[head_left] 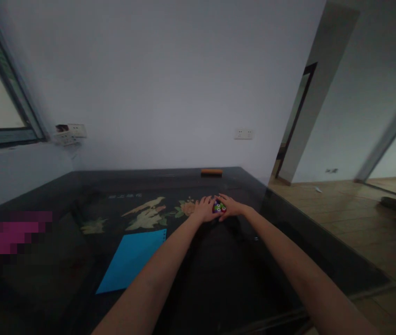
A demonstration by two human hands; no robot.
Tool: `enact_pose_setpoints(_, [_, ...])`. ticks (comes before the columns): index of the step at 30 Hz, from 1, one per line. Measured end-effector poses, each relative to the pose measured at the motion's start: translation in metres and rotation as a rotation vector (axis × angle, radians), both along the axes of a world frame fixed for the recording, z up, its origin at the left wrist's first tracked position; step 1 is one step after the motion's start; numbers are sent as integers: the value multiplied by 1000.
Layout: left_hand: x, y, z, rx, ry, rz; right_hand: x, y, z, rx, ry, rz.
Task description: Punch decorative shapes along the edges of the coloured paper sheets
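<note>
Both my hands rest far out on the dark glossy table (215, 279), around a small cluster of colourful round pieces (219, 207). The pieces show green, red and purple, with white ring marks like eyes; how many there are is too small to tell. My left hand (205, 209) lies at the cluster's left side, palm down, fingers spread forward and thumb reaching toward it. From the right, my right hand (231, 206) curves about the pieces, its thumb and fingers apart. Parts of the cluster are hidden by the fingers.
Left of my left forearm lies a blue sheet (133, 258) with punched holes along one edge. An orange-brown cylinder (211, 172) lies at the table's back edge. Bird and flower pictures (147, 216) decorate the tabletop. Behind stands a white wall (163, 83) with sockets (243, 134).
</note>
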State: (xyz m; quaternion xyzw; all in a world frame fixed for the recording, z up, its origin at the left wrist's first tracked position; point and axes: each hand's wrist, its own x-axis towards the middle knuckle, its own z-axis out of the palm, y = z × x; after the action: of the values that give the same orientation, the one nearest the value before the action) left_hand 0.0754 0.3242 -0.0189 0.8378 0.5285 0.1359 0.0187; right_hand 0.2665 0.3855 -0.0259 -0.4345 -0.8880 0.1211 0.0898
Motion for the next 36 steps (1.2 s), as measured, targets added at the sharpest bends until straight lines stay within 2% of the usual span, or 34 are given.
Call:
enact_pose_setpoints(6, [3,1,-5,37,-8,-6,-2,-5,-14,62,101,3])
enact_pose_setpoints(14, [-15,-10,0,180,-9,-4,-27,-8,-20,133,200,11])
enact_pose_setpoints(18, [-30,-11,2,202,-2,-12,-44,-11,-20,135,218,14])
enact_pose_setpoints(26, [-80,-4,11,133,30,-48,-92,-14,-14,110,203,37])
enact_pose_setpoints(36, [-167,-3,15,10,72,-107,-166,-19,-8,50,186,89])
